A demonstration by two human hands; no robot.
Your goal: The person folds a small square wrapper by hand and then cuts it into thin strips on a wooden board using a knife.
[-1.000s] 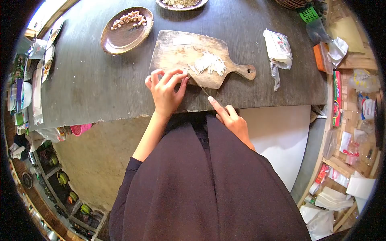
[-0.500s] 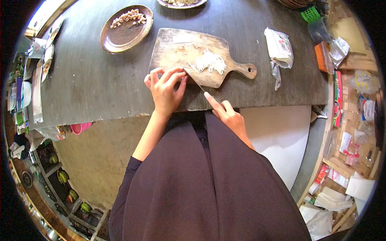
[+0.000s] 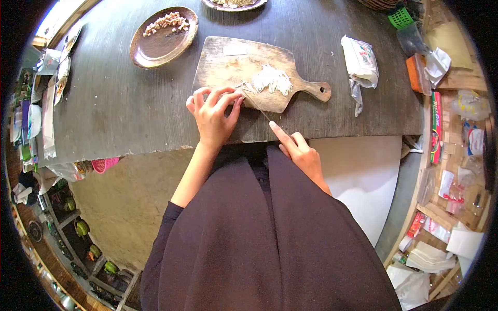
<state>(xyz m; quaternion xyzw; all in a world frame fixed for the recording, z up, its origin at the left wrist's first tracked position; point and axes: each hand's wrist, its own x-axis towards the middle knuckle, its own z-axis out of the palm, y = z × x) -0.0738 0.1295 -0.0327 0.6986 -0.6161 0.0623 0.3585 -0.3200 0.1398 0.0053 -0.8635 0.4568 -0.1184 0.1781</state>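
Left hand (image 3: 212, 116), curled, pins a white piece (image 3: 242, 92) on the cutting board (image 3: 223, 67); right hand (image 3: 300, 151) grips the knife (image 3: 258, 107) (slicing, it seems); the next cut needs fingertips tucked.

Single head-worn view looks steeply down, close over the cutting board (image 3: 236, 70); fisheye edges probably distorted

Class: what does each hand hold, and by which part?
The right hand grips a knife by its handle, forefinger along the blade. The left hand's fingers press down on the cutting board beside it.
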